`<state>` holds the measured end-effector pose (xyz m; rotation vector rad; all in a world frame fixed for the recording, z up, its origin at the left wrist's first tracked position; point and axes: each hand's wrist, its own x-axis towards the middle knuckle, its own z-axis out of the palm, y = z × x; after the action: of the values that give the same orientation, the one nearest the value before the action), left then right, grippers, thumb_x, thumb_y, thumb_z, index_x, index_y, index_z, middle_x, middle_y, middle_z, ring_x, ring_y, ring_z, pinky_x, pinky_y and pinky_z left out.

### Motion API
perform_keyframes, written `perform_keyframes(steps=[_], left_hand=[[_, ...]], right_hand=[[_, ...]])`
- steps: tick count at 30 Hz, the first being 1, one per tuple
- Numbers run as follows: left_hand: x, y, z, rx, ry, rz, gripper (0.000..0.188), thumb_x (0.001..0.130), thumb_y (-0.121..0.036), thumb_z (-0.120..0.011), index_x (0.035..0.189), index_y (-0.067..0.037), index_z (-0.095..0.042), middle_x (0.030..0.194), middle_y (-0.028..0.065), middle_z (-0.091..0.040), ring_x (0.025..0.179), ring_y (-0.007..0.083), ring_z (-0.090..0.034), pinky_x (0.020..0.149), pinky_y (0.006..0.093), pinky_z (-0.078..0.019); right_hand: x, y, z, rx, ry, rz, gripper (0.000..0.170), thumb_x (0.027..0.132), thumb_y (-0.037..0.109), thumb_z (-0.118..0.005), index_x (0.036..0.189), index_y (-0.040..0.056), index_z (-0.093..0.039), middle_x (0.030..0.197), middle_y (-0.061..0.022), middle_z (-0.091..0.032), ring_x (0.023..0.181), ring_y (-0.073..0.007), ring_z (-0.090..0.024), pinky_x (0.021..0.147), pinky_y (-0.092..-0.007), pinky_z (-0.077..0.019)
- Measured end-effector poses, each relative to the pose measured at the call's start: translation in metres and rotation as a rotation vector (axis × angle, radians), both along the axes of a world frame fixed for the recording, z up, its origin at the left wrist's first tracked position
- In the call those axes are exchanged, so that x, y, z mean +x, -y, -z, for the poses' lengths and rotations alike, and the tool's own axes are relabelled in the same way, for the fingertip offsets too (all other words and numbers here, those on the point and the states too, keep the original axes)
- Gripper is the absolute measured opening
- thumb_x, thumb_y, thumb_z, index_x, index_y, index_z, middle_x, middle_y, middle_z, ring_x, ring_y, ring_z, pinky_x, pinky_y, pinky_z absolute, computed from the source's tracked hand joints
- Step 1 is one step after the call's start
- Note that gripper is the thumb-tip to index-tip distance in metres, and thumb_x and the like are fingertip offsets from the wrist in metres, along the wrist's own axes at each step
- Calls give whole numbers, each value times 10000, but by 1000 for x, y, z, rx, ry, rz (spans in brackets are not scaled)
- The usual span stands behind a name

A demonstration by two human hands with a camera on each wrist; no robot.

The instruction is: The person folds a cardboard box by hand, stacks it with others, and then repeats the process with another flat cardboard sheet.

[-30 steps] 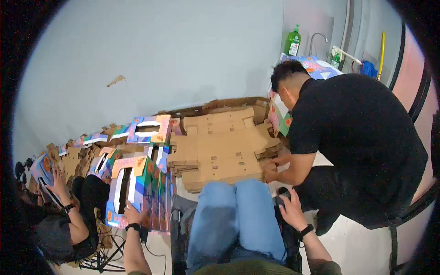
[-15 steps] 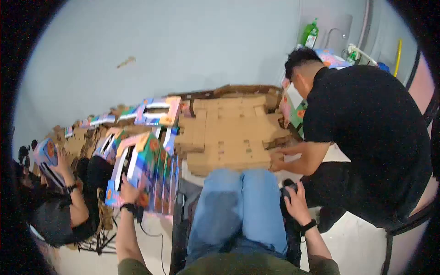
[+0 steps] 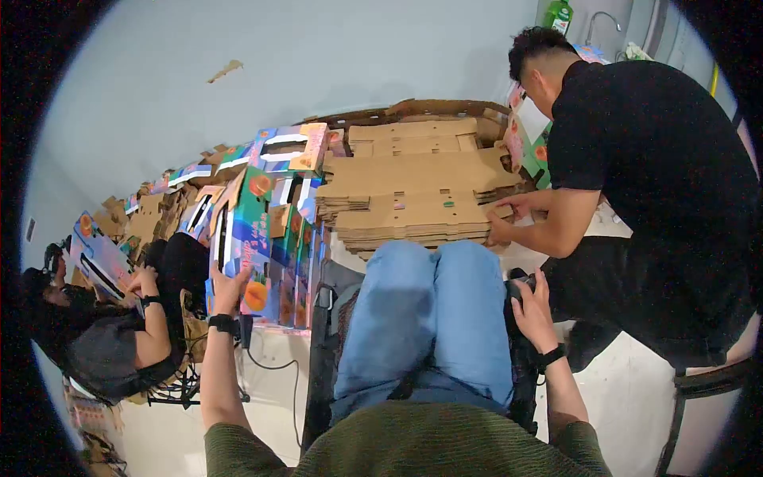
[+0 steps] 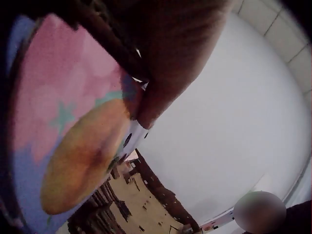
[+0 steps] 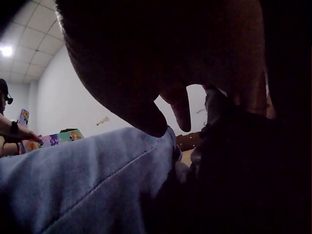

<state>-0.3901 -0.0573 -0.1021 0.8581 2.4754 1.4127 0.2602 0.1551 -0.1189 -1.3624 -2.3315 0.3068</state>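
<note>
In the head view, the left hand (image 3: 228, 292) grips the lower edge of a tall printed box (image 3: 258, 238), turned with its green and pink side in sight. Up close in the left wrist view, the hand (image 4: 178, 58) has its thumb at the edge of the box (image 4: 63, 92), beside a printed orange fruit. The right hand (image 3: 534, 314) rests on the black end of an armrest (image 3: 518, 280), right of the jeans-clad knees. Dark and backlit in the right wrist view, this hand (image 5: 161, 58) has loosely hanging fingers above the jeans (image 5: 97, 170).
Flat brown cardboard (image 3: 405, 172) is stacked ahead of the knees. A person in black (image 3: 652, 175) crouches at the right, hands at the stack. More printed boxes (image 3: 290, 149) stand behind the left hand. Another person (image 3: 111, 350) at far left handles a printed box (image 3: 99, 254).
The head view has tilted down. The left hand's box has turned from its handle-hole face towards its green side and stands more upright. The right hand stays on the armrest; the far-left person's box has changed angle.
</note>
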Motion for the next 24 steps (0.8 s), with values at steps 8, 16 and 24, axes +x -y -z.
perform_keyframes(steps=[8, 16, 24], left_hand=[[-3, -1, 27, -176, -135, 42, 1111, 723, -323, -889, 1510, 67, -209, 1292, 302, -566, 1186, 359, -580, 1033, 404, -451], [25, -5, -1, -50, 1, 22, 1054, 740, -201, -878, 1504, 54, -198, 1241, 233, -570, 1057, 280, -599, 915, 365, -505], [-7, 0, 24, -72, 67, 62, 1108, 732, -313, -868, 1515, 57, -178, 1265, 303, -585, 1170, 362, -596, 1028, 408, -452]], right_hand=[[-1, 4, 2, 41, 1, 1, 407, 864, 78, -688, 1244, -16, -576, 1541, -316, -257, 1414, -528, -277, 1191, -543, -277], [-1, 6, 14, -3, -4, 0, 445, 877, 119, -689, 1285, -20, -578, 1557, -332, -224, 1426, -538, -264, 1194, -542, -269], [-1, 1, 8, 20, 12, -9, 431, 860, 86, -702, 1261, -16, -584, 1551, -322, -230, 1427, -522, -259, 1194, -536, -281]])
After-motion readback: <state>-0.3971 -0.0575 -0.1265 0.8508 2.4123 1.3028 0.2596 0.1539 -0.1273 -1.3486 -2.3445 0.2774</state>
